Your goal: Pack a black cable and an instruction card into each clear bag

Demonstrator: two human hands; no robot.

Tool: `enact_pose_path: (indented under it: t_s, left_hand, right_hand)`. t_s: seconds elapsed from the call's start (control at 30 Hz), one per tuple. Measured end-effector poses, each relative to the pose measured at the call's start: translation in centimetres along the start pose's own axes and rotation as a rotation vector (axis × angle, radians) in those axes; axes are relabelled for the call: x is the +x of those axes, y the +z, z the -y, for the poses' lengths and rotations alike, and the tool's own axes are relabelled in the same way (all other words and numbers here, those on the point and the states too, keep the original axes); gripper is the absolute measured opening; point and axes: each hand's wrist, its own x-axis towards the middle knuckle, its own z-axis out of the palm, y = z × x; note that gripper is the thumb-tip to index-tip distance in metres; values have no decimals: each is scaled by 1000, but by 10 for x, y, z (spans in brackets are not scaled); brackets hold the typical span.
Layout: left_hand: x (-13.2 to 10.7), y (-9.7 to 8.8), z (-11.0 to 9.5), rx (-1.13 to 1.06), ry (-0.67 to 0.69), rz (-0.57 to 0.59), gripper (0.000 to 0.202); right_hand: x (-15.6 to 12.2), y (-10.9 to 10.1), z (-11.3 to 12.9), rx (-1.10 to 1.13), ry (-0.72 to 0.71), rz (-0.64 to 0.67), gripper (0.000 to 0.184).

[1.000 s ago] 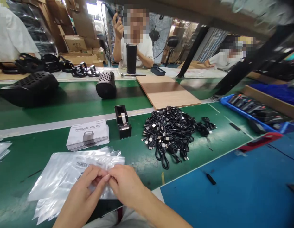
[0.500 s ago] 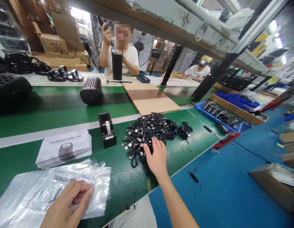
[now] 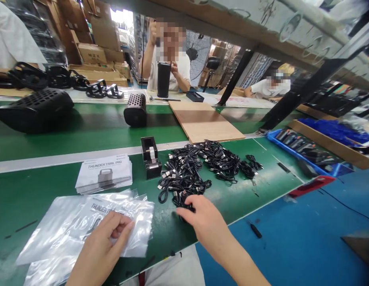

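My left hand (image 3: 111, 238) is closed in a pinch at the edge of a clear plastic bag (image 3: 65, 222). Inside that bag a printed leaflet shows through, and more bags lie beneath. My right hand (image 3: 206, 220) curls at the near edge of a heap of black USB cables (image 3: 187, 167), thumb and forefinger around a small coiled bundle. The fingers hide part of that bundle. Behind the bags lies a stack of printed leaflets (image 3: 103, 172), with a black tape dispenser (image 3: 151, 159) to its right.
Across the green bench (image 3: 113, 141) stand black perforated speaker-like housings (image 3: 135, 110) and a wooden board (image 3: 205, 121). A blue tray (image 3: 303, 153) of parts sits at the right. A co-worker (image 3: 169, 55) handles a black cylinder (image 3: 163, 79) opposite. A shelf crosses overhead.
My right hand has drawn back toward me, dragging some cables, and a gap has opened in the heap. My left hand keeps its pinch on the bag. The view has turned left.
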Motion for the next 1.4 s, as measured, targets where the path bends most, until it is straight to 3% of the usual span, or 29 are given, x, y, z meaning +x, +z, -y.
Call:
enact_pose_path:
  t_s: [0.07, 0.17, 0.27, 0.37, 0.43, 0.53, 0.63, 0.7, 0.83, 0.9, 0.97, 1.07, 1.23, 1.33, 1.4]
  left_hand:
    - [0, -1, -2, -6, -12, 1, 23]
    - [0, -3, -6, -6, -38, 10, 23]
    - [-1, -5, -9, 5, -62, 7, 23]
    - [-2, -5, -13, -3, -74, -1, 23]
    - [-1, -4, -15, -21, -83, -4, 23]
    - [-1, -4, -14, -67, -106, -42, 21]
    - [-1, -5, -12, -155, -142, -117, 21]
    - [-2, -5, -11, -206, -155, -139, 20]
    - [-4, -2, -16, -256, -117, -136, 19]
    - [-4, -3, -20, -278, -94, -154, 18]
    - [-2, -7, -24, -288, -82, -201, 17]
    - [3, -23, -30, -269, -89, -294, 17]
    - [13, -62, -38, -365, -113, -443, 21]
    - [17, -77, -32, -544, -145, -537, 24]
    - [19, -80, -23, -716, -111, -536, 32]
  right_hand:
    - [9, 1, 3, -165, -143, 113, 35]
    - [30, 5, -3, -313, -163, 167, 40]
    - [50, 5, -10, -327, -169, 139, 22]
    - [57, 5, -3, -139, -143, -24, 9]
    - [53, 6, 12, 112, -75, -89, 12]
    - [43, 10, 37, 307, -17, 106, 16]
    - [39, 14, 54, 191, 11, 309, 14]
    - [41, 14, 60, 163, 50, 321, 14]
    - [50, 14, 70, 297, 148, 193, 13]
    - [53, 14, 77, 439, 164, 142, 17]
    - [55, 11, 84, 685, 139, 198, 24]
    - [61, -2, 91, 976, 67, 372, 28]
    - [97, -48, 96, 735, -167, 290, 8]
    - [129, -79, 100, 694, -391, 349, 9]
    - [147, -98, 103, 703, -492, 409, 10]
